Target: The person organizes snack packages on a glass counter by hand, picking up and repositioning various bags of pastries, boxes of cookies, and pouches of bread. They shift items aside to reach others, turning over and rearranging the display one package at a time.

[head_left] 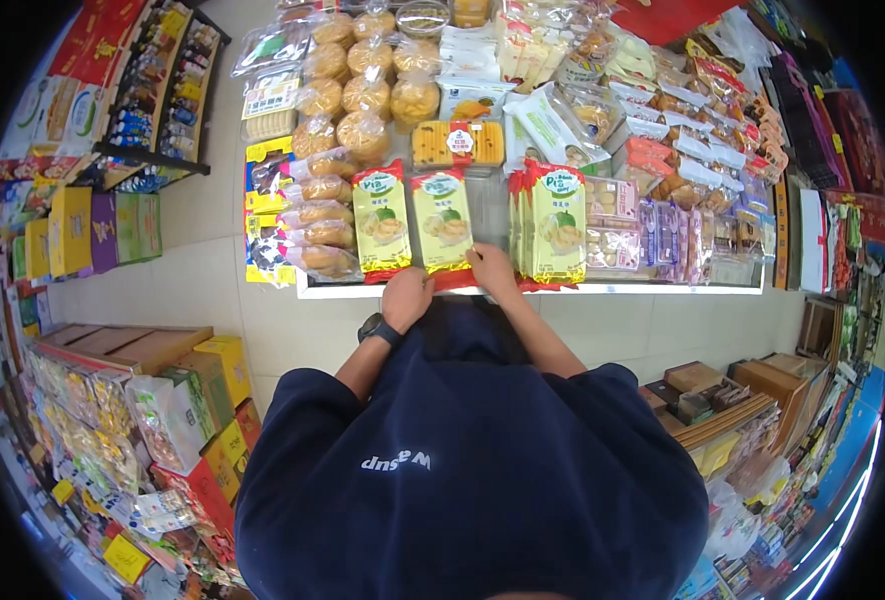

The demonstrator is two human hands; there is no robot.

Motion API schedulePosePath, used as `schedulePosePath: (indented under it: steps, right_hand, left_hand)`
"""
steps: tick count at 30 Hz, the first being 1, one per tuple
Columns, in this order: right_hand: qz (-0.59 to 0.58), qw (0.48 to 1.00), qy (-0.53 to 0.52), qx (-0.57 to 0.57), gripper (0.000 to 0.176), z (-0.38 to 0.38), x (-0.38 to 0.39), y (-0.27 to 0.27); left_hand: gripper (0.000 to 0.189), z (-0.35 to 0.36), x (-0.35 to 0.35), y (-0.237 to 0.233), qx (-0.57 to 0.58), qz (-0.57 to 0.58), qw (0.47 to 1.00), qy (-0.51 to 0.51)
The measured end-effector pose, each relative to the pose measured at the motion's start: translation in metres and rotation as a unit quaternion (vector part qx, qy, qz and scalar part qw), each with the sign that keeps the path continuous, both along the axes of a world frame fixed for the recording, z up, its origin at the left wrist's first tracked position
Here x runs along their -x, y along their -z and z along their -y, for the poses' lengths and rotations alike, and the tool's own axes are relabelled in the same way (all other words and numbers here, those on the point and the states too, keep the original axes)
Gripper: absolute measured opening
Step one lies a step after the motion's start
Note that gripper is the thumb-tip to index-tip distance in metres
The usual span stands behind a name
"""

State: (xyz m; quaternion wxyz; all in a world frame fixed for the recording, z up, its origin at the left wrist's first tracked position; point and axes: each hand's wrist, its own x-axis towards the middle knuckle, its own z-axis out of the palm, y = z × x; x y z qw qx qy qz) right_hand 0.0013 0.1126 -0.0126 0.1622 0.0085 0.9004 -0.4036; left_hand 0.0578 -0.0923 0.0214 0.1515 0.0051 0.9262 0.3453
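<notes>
A yellow-and-green packet of pia cakes [443,222] stands in the middle of the display's front row, its red sealed end toward me. My right hand [493,270] grips its lower right edge, fingers bent. At its lower left corner, my left hand [408,298] is closed, with the fingertips partly hidden against the red end. A matching left packet [381,220] stands just beside it. To the right is a group of the same packets [560,225], several deep, with a gap between them and the middle one.
The white-edged display table [663,290] carries bagged round buns [363,135], a boxed yellow cake [458,145], and purple packs [663,235]. Shelves of bottles [168,90] stand left. Stacked cartons [218,380] and open boxes [708,385] flank me.
</notes>
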Motion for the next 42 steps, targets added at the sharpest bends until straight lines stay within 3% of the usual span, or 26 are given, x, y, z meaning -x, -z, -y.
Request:
schedulePosePath:
  steps: [8,13,16,18,21,24,27,28,33,39,42]
  right_hand:
    - [0.037,0.999,-0.012,-0.034,0.025,0.036,0.011,0.042]
    - [0.040,0.998,-0.037,-0.033,0.027,0.036,0.007,0.040]
    - [0.054,0.995,-0.058,-0.056,0.029,0.032,0.002,0.041]
    - [0.066,0.994,-0.067,-0.064,0.029,0.028,0.002,0.039]
    - [0.077,0.993,-0.065,-0.063,0.030,0.025,-0.001,0.036]
    - [0.082,0.992,-0.066,-0.071,0.030,0.023,-0.004,0.036]
    - [0.069,0.993,-0.072,-0.069,0.030,0.025,-0.005,0.033]
    - [0.063,0.993,-0.070,-0.072,0.031,0.026,-0.006,0.035]
    - [0.060,0.992,-0.068,-0.093,0.031,0.038,0.010,0.053]
    - [0.135,0.985,-0.081,-0.076,0.031,0.027,0.020,0.008]
    - [0.014,0.995,-0.078,-0.060,0.038,0.013,0.022,-0.072]
  left_hand:
    - [0.026,0.016,-0.003,-0.003,0.091,-0.003,0.996,-0.023]
    - [0.049,0.017,0.018,0.001,0.066,-0.104,0.991,-0.051]
    - [0.071,0.025,0.063,0.014,0.095,-0.197,0.976,-0.021]
    - [0.076,0.026,0.104,0.020,0.123,-0.227,0.965,-0.035]
    - [0.083,0.031,0.152,0.037,0.159,-0.209,0.964,-0.031]
    - [0.086,0.036,0.175,0.035,0.190,-0.093,0.977,0.027]
    - [0.086,0.038,0.175,0.031,0.186,-0.071,0.977,0.071]
    - [0.083,0.039,0.168,0.040,0.163,-0.133,0.976,0.065]
    - [0.082,0.044,0.161,0.048,0.152,-0.172,0.972,0.059]
    - [0.098,0.009,0.120,0.039,0.164,-0.226,0.960,-0.016]
    - [0.108,-0.008,0.081,0.020,0.163,-0.189,0.968,0.012]
